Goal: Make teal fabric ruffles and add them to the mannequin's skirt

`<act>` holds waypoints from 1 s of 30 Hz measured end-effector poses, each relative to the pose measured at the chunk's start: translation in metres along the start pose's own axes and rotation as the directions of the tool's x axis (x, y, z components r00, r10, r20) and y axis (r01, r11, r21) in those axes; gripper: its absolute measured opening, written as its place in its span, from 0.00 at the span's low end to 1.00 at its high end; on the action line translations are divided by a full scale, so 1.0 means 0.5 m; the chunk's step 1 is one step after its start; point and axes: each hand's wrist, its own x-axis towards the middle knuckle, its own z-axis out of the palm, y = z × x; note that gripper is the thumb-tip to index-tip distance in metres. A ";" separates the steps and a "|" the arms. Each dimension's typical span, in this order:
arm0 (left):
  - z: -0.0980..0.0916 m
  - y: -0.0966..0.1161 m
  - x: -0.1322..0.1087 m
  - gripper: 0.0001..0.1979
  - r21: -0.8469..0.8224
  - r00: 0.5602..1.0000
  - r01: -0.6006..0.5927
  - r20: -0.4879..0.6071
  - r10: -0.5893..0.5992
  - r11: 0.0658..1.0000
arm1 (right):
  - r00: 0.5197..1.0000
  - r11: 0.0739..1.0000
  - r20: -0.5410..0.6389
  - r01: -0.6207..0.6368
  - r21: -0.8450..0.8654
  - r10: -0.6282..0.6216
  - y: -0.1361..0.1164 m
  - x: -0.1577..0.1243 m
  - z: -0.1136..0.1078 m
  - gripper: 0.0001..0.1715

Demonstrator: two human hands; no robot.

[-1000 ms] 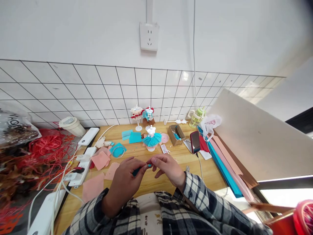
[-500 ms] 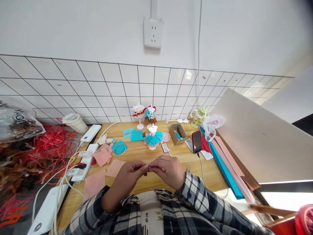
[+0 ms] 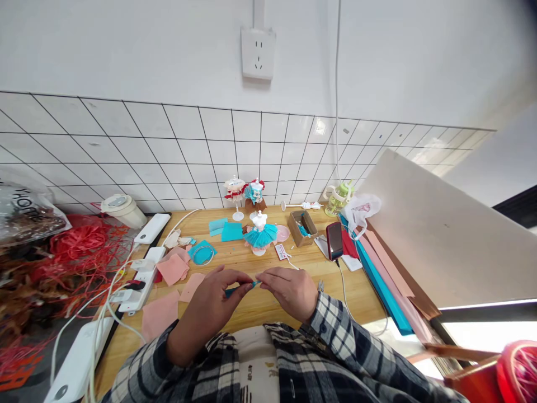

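Both hands meet over the front of the wooden table. A thin strip of blue crepe paper (image 3: 255,284) shows between my left hand (image 3: 218,296) and my right hand (image 3: 291,291). My left thumb and fingers pinch it, and some blue shows inside that hand too. The right fingertips press together at the strip's other end. Behind the hands stands a small white dress-form figure (image 3: 259,219) in a blue ruffled skirt (image 3: 260,237). Two more dressed forms, one cream and red (image 3: 235,189), one blue and brown (image 3: 254,193), stand near the wall.
Pink paper squares (image 3: 160,314) and a blue sheet with a ring (image 3: 202,253) lie left. A cardboard box (image 3: 302,228), a phone (image 3: 334,240) and a green bottle (image 3: 338,198) stand right. White power strips (image 3: 145,280) with cables line the left edge, beside red raffia (image 3: 84,240).
The fingertips have drawn slightly apart, and more of the blue paper shows between them and in my left hand. The whole view has shifted a little.
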 end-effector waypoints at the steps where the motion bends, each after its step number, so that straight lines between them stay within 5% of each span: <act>1: -0.001 -0.001 0.000 0.12 -0.027 0.999 0.046 -0.004 -0.046 0.999 | 0.998 0.995 -0.034 -0.059 0.080 0.062 -0.001 -0.001 -0.001 0.15; 5: 0.001 -0.001 -0.002 0.12 -0.124 0.989 0.139 -0.030 -0.143 0.983 | 0.901 0.810 0.020 -0.400 0.429 0.434 -0.012 0.001 0.006 0.19; 7: 0.004 0.003 -0.003 0.12 -0.144 0.990 0.134 -0.028 -0.140 0.980 | 0.852 0.695 0.101 -0.482 0.533 0.514 -0.018 0.003 0.014 0.15; 12: 0.002 0.004 -0.004 0.15 -0.263 0.987 0.160 0.071 -0.147 0.951 | 0.790 0.524 0.151 -0.522 0.673 0.594 -0.021 0.007 0.028 0.08; 16: 0.000 -0.004 -0.008 0.17 -0.282 0.974 0.177 0.187 -0.127 0.943 | 0.772 0.474 0.129 -0.503 0.723 0.622 -0.016 0.008 0.027 0.09; 22: 0.007 -0.006 -0.008 0.13 -0.286 0.984 0.178 0.027 -0.177 0.942 | 0.722 0.182 0.402 -0.583 0.791 0.563 -0.025 0.011 0.037 0.28; 30: 0.012 -0.022 -0.004 0.14 -0.462 0.970 0.236 0.050 -0.240 0.855 | 0.644 0.117 0.507 -0.676 0.728 0.573 -0.013 0.007 0.053 0.16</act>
